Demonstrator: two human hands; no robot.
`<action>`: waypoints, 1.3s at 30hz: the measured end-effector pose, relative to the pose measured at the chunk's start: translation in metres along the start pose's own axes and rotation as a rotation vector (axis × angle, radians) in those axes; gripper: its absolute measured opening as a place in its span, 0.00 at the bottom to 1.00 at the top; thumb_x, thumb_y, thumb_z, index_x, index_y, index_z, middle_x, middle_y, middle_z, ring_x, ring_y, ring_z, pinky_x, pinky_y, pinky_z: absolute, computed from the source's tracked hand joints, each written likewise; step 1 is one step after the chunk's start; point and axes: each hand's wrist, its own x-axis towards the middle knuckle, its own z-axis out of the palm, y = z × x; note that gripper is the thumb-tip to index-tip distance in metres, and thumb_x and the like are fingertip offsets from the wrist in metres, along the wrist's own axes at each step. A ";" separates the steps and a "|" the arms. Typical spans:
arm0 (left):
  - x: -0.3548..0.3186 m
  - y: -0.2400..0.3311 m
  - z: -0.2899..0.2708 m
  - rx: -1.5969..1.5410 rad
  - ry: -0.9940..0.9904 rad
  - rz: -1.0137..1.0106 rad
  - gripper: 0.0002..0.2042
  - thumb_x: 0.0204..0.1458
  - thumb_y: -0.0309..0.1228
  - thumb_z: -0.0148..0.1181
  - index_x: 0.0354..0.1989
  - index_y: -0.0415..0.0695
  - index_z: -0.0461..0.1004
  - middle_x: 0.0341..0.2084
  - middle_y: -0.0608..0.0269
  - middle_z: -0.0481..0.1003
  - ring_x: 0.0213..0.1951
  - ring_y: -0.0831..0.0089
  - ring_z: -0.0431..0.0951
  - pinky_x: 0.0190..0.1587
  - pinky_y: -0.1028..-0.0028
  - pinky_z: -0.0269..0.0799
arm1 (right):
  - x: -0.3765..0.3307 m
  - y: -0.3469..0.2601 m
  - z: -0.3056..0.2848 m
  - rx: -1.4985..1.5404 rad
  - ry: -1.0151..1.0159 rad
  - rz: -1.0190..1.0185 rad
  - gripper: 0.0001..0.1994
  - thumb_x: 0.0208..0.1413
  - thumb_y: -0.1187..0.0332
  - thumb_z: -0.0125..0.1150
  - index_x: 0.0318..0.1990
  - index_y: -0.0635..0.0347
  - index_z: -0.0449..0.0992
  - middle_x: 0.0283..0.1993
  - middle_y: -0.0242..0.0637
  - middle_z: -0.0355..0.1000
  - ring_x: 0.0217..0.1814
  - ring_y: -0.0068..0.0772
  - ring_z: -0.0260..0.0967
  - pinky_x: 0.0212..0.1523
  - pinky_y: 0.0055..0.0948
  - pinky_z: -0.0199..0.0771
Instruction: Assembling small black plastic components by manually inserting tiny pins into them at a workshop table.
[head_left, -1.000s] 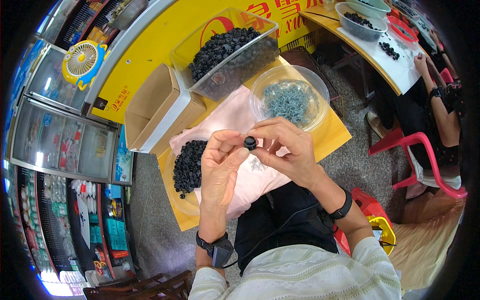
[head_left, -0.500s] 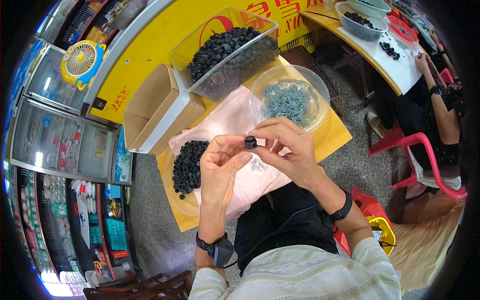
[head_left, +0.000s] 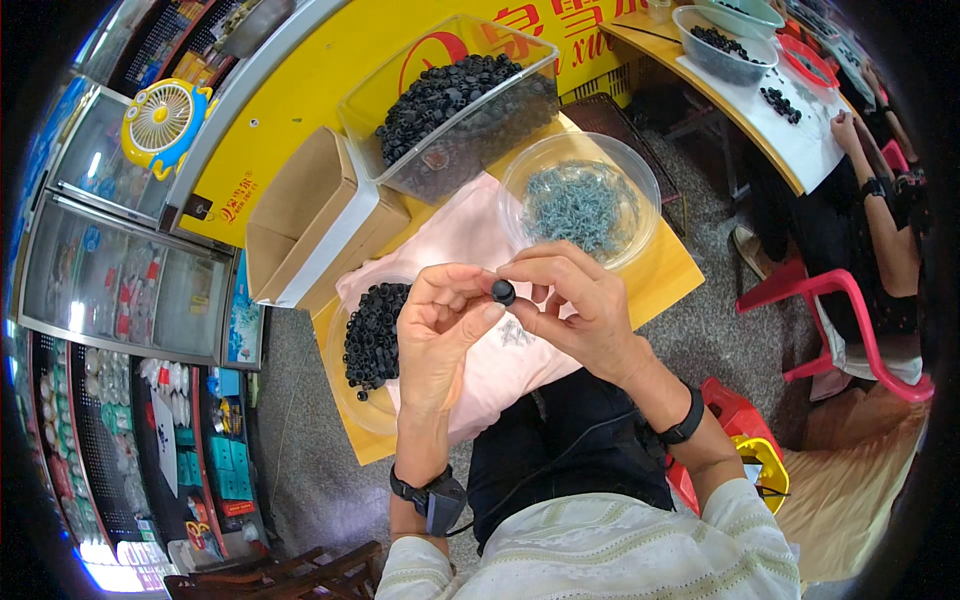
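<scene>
A small round black plastic cap (head_left: pixel 503 292) is pinched between the fingertips of my left hand (head_left: pixel 432 335) and my right hand (head_left: pixel 585 308). Its smooth rounded side faces up toward me. Under my hands a pink cloth (head_left: pixel 440 255) covers part of the yellow table, with a few thin grey pieces (head_left: pixel 515 333) lying on it. Beside my left hand stands a shallow clear tub (head_left: pixel 372 415) of small black ring-like parts, partly hidden by that hand. Beyond my right hand is a round clear tub (head_left: pixel 645 215) holding many slender blue-grey pieces, too small to name.
At the table's far side stand a large clear bin (head_left: pixel 535 60) heaped with black parts and an open cardboard box (head_left: pixel 300 225). Another person sits at a table (head_left: pixel 815 160) on the right, near a pink chair (head_left: pixel 870 345). Shelves and a toy-like fan (head_left: pixel 163 122) line the left.
The black cap has turned in my fingertips, so its rounded end shows where its side showed before. Both hands have barely shifted and keep their pinch.
</scene>
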 end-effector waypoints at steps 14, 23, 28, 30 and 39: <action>0.038 0.003 -0.011 0.409 0.009 -0.104 0.11 0.51 0.20 0.59 0.43 0.37 0.70 0.35 0.64 0.75 0.35 0.78 0.76 0.41 0.78 0.72 | -0.039 0.025 -0.007 -0.108 0.020 0.238 0.11 0.48 0.75 0.66 0.41 0.62 0.76 0.33 0.38 0.71 0.28 0.27 0.68 0.24 0.22 0.68; 0.148 0.032 -0.074 0.710 0.168 0.149 0.08 0.49 0.21 0.59 0.39 0.37 0.73 0.29 0.68 0.74 0.30 0.83 0.72 0.34 0.81 0.70 | -0.069 0.042 -0.015 -0.154 -0.147 0.338 0.06 0.50 0.76 0.61 0.37 0.64 0.76 0.29 0.41 0.71 0.26 0.33 0.69 0.29 0.26 0.69; 0.193 0.027 -0.104 0.801 0.294 0.238 0.11 0.47 0.22 0.60 0.40 0.35 0.75 0.32 0.63 0.75 0.32 0.79 0.74 0.37 0.79 0.72 | -0.071 0.045 -0.017 -0.144 -0.138 0.401 0.06 0.48 0.77 0.63 0.36 0.64 0.77 0.28 0.40 0.71 0.24 0.29 0.68 0.27 0.24 0.68; 0.204 0.023 -0.111 0.887 0.302 0.254 0.12 0.47 0.22 0.60 0.41 0.35 0.74 0.37 0.58 0.75 0.33 0.75 0.77 0.39 0.76 0.73 | -0.071 0.045 -0.016 -0.139 -0.136 0.404 0.07 0.48 0.78 0.63 0.36 0.64 0.77 0.28 0.39 0.71 0.24 0.28 0.67 0.26 0.23 0.68; 0.244 0.015 -0.062 1.118 -0.205 0.269 0.17 0.48 0.34 0.64 0.47 0.43 0.75 0.44 0.54 0.73 0.48 0.63 0.73 0.47 0.69 0.70 | -0.071 0.045 -0.015 -0.088 -0.081 0.420 0.07 0.48 0.77 0.64 0.36 0.64 0.77 0.29 0.39 0.73 0.26 0.28 0.71 0.28 0.23 0.71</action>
